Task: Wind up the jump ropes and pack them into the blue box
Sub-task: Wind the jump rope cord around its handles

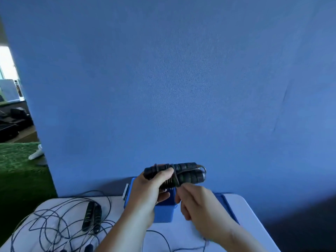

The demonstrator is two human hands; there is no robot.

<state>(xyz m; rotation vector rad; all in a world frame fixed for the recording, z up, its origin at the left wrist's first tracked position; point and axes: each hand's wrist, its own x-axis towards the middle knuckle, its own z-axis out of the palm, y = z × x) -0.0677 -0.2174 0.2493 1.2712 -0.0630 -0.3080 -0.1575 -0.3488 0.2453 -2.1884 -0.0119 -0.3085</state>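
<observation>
A: Item one, rope [173, 172]?
B: Wound on its paired handles [189, 176], above the box [164, 213]; left hand [151, 188] grip closed round the handles, right hand [198, 204] grip pinching the rope.
A: Item two?
B: Loose second rope [91, 217], on the desk [251, 215], left of the box.

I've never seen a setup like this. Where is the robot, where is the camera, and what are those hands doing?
There is no robot. A person wears one camera on the head, and it looks down at their own hands. The left hand grips two black handles. The right hand seems to pinch the cord wrapped round them. Behind the hands a blue box stands on the white table. At left a second rope lies loose and tangled.
</observation>
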